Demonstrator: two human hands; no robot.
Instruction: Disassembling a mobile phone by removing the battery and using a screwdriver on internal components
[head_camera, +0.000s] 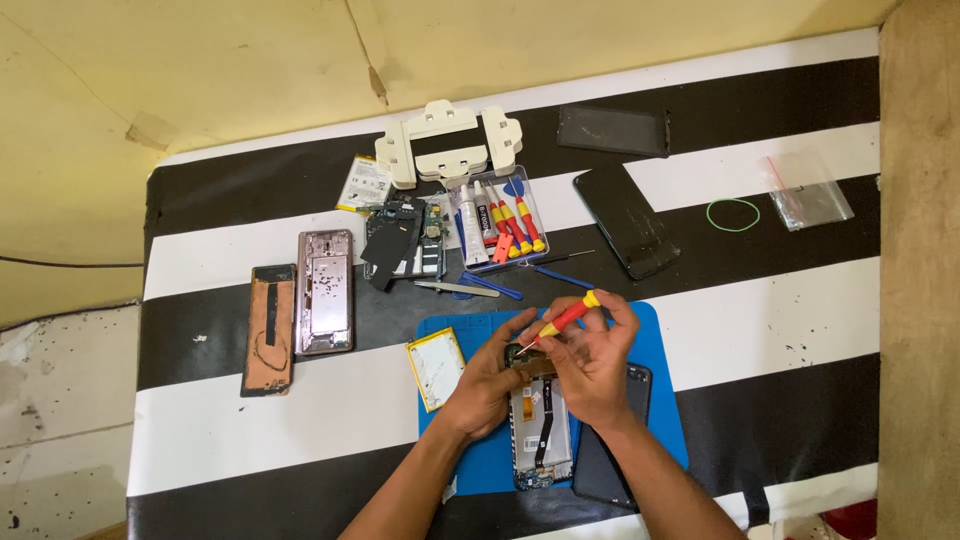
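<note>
An opened phone (541, 430) with its insides showing lies on a blue mat (665, 390) in front of me. My left hand (490, 385) holds the phone's top end steady. My right hand (590, 360) grips a red and yellow screwdriver (562, 320), whose tip points down into the phone's upper part. A dark back cover (610, 460) lies right of the phone, partly under my right forearm. A yellow-edged battery (436, 368) rests at the mat's left edge.
On the black and white striped table lie a pink phone frame (325, 292), a dark panel with brown adhesive (270, 330), a dismantled board (403, 243), a clear tool tray (500, 220), a white clamp (448, 145), two dark screens (626, 220), a green rubber band (733, 214), a plastic bag (808, 190).
</note>
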